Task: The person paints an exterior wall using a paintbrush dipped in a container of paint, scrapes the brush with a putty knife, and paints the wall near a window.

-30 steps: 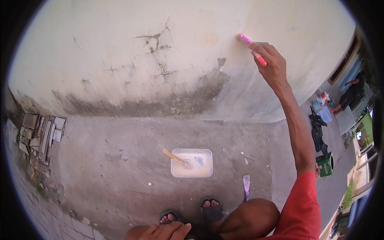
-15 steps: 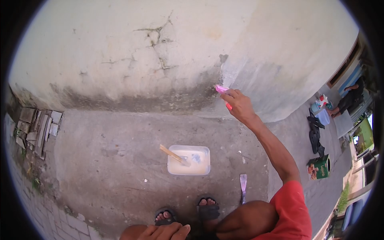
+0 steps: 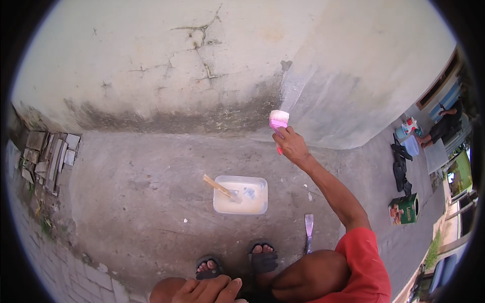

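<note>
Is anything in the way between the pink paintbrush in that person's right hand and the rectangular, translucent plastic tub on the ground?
Nothing visible: only grey concrete ground shows between the pink paintbrush in the right hand and the translucent tub. A tan wooden stick juts over the tub's left rim, off to the side.

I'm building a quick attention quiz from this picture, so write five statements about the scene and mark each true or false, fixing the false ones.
1. The right hand holds a paintbrush. True.
2. The left hand grips a scraper. False: the scraper lies on the ground, apart from the left hand.
3. A wooden handle juts over the rim of the tub. True.
4. The paintbrush is dipped in the tub. False: it is held up by the wall.
5. The paintbrush is all green. False: it shows pink.
</note>
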A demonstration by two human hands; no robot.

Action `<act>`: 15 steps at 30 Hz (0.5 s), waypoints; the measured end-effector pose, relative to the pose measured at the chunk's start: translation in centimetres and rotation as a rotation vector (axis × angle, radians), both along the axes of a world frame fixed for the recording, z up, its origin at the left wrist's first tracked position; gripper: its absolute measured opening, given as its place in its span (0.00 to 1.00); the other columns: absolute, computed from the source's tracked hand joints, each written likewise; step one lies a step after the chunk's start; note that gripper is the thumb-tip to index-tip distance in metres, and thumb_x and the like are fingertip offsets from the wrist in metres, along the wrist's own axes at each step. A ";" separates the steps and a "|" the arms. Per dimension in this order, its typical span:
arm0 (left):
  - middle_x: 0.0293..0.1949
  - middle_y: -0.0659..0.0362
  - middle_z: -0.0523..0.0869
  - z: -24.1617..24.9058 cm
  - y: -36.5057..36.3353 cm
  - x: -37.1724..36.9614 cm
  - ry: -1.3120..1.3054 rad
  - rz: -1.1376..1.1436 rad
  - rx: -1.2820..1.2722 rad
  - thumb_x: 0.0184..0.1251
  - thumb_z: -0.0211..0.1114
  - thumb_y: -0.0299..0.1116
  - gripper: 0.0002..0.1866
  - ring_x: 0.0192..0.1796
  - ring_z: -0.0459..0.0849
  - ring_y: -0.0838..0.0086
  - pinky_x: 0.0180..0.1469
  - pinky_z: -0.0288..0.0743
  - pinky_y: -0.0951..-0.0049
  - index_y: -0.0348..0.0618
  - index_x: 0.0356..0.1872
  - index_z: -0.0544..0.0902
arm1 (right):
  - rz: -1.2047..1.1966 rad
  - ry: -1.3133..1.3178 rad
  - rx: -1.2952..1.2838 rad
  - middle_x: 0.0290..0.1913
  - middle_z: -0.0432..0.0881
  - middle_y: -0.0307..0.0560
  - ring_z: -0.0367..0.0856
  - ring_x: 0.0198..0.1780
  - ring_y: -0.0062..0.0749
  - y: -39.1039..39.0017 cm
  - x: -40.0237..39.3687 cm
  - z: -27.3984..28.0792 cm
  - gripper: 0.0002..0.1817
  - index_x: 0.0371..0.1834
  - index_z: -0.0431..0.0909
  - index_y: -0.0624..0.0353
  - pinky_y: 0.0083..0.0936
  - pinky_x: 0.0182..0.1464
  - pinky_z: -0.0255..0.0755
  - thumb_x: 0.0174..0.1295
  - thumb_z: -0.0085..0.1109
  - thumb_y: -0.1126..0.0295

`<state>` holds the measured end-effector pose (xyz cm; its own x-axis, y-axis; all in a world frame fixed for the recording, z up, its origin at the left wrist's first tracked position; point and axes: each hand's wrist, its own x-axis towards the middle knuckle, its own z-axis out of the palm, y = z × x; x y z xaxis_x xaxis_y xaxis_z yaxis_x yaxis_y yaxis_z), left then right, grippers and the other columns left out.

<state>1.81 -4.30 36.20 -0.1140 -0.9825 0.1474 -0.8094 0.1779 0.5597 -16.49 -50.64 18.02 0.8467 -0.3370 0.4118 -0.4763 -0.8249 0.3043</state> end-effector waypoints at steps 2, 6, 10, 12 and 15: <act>0.52 0.50 0.85 0.2 0.2 0.0 -0.009 -0.008 -0.005 0.64 0.72 0.37 0.23 0.51 0.85 0.57 0.50 0.77 0.59 0.37 0.57 0.81 | -0.033 0.109 0.107 0.48 0.77 0.43 0.79 0.50 0.39 0.7 0.2 -0.8 0.14 0.47 0.82 0.52 0.34 0.41 0.83 0.56 0.63 0.74; 0.52 0.49 0.85 0.4 0.3 -0.1 -0.003 0.007 -0.008 0.64 0.72 0.36 0.23 0.51 0.85 0.57 0.50 0.77 0.59 0.37 0.57 0.81 | -0.041 -0.129 0.062 0.47 0.79 0.41 0.80 0.48 0.39 -1.0 -0.6 7.2 0.16 0.47 0.82 0.50 0.34 0.39 0.82 0.54 0.66 0.76; 0.52 0.49 0.85 0.1 0.1 -0.1 -0.024 0.019 0.008 0.63 0.72 0.36 0.22 0.51 0.85 0.57 0.51 0.77 0.59 0.36 0.56 0.82 | -0.048 -0.320 -0.175 0.47 0.79 0.41 0.80 0.46 0.40 -0.1 -0.9 13.0 0.18 0.46 0.81 0.50 0.34 0.38 0.80 0.50 0.68 0.78; 0.52 0.49 0.85 0.1 -0.2 -0.1 -0.013 0.022 0.019 0.63 0.72 0.36 0.22 0.51 0.85 0.57 0.51 0.77 0.59 0.36 0.56 0.82 | -0.014 -0.355 -0.312 0.50 0.79 0.41 0.79 0.47 0.40 0.1 -1.4 12.5 0.17 0.46 0.80 0.50 0.33 0.39 0.80 0.51 0.66 0.77; 0.49 0.50 0.87 -0.6 -0.6 0.2 -0.049 -0.001 0.041 0.65 0.72 0.37 0.20 0.45 0.86 0.63 0.44 0.77 0.65 0.37 0.54 0.82 | 0.005 -0.232 -0.248 0.51 0.78 0.42 0.78 0.50 0.40 0.0 -1.2 6.0 0.16 0.45 0.80 0.50 0.32 0.39 0.81 0.52 0.64 0.74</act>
<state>1.97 -4.91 35.65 -0.1215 -0.9874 0.1017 -0.8359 0.1570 0.5259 -17.66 -50.59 24.04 0.7223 -0.1989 0.6624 -0.5527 -0.7417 0.3800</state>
